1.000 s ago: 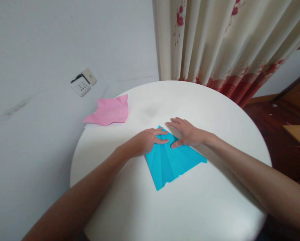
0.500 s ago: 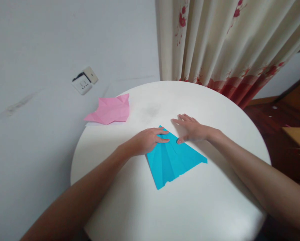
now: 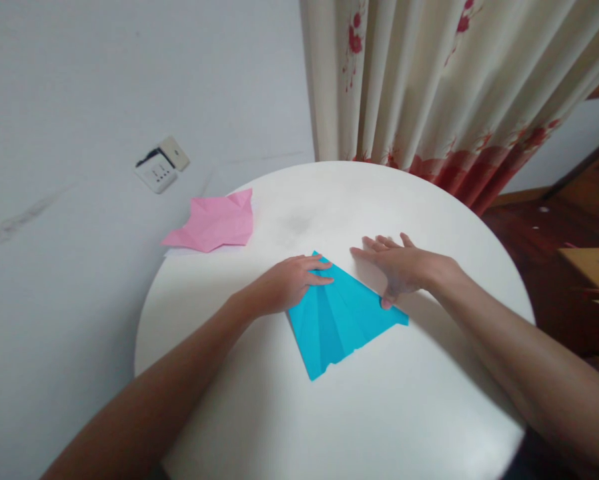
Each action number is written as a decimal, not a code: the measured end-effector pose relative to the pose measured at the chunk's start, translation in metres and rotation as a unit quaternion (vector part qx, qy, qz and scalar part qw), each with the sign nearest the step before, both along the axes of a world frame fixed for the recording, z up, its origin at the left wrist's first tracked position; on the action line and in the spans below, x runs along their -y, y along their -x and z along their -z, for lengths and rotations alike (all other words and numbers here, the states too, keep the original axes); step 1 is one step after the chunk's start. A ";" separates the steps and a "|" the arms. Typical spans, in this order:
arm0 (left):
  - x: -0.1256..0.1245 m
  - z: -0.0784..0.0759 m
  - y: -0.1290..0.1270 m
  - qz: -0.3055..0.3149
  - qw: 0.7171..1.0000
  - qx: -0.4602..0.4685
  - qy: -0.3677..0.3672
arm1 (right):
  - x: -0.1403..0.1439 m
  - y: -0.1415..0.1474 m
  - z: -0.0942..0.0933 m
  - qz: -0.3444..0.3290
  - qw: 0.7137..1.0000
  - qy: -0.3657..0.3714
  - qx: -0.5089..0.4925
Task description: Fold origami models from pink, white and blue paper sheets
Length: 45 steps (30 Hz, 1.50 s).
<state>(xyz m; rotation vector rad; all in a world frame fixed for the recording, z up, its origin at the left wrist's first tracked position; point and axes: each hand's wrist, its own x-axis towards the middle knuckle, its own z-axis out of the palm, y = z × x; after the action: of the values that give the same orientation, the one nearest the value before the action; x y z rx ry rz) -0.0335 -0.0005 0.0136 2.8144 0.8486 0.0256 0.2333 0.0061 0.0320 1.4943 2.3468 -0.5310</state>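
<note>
A folded sheet of blue paper (image 3: pixel 337 320) lies on the white round table (image 3: pixel 379 413), with creases fanning out from its far corner and an uneven near edge. My left hand (image 3: pixel 294 283) rests on its far left part, fingers stretched over the paper near the corner. On the right, my right hand (image 3: pixel 402 267) has its fingers spread above the table beyond the paper's right edge. Its thumb touches that edge close to the right corner.
A creased pink paper (image 3: pixel 217 222) lies at the table's far left, against the wall. A socket (image 3: pixel 157 172) is on the wall above it. A patterned curtain (image 3: pixel 404 87) hangs behind the table.
My right hand has slid along the paper's right edge toward the near right corner, its thumb following the fold. My left hand stays on the paper. The view has shifted slightly.
</note>
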 end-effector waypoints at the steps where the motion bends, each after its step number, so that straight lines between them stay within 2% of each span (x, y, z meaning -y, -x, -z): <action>1: 0.002 0.000 -0.001 -0.005 1.000 -0.003 -0.002 | -0.001 -0.001 0.000 0.000 1.000 0.000 0.000; 7: 0.009 0.002 -0.007 -0.047 0.999 0.003 -0.006 | -0.008 -0.006 0.002 0.001 0.999 0.010 -0.048; 13: -0.003 0.010 0.002 -0.120 0.993 -0.016 -0.018 | -0.016 0.003 0.011 -0.004 0.991 0.008 -0.133; 18: -0.010 0.009 0.005 -0.151 0.988 -0.026 -0.003 | -0.011 0.007 0.006 -0.022 0.992 0.026 -0.119; 26: -0.009 0.009 0.002 -0.149 0.989 -0.018 0.007 | 0.000 -0.002 -0.003 -0.038 0.996 0.044 -0.063; 29: -0.009 0.009 0.004 -0.139 0.990 -0.014 0.007 | -0.007 -0.011 -0.003 -0.052 0.991 0.057 -0.108; 31: -0.008 0.009 0.005 -0.125 0.992 -0.011 0.004 | -0.014 -0.013 0.000 -0.035 0.986 0.035 -0.156; 33: -0.007 0.010 0.005 -0.110 0.994 -0.006 -0.002 | -0.018 -0.007 0.007 -0.004 0.981 -0.021 -0.194; 35: -0.005 0.010 0.005 -0.098 0.995 0.002 -0.008 | -0.019 0.004 0.015 -0.001 0.976 -0.060 -0.210; 39: -0.003 0.012 0.003 -0.085 0.996 0.016 -0.010 | -0.013 0.025 0.027 -0.019 0.977 -0.063 -0.201; 45: -0.005 0.015 0.000 -0.114 0.993 0.020 -0.016 | -0.010 0.029 0.026 -0.012 0.980 -0.039 -0.197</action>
<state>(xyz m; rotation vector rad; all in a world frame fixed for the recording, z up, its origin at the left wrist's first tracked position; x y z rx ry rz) -0.0337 0.0041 -0.0018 2.7209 1.1646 0.1311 0.2041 0.0160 0.0057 1.5045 2.7072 -0.7995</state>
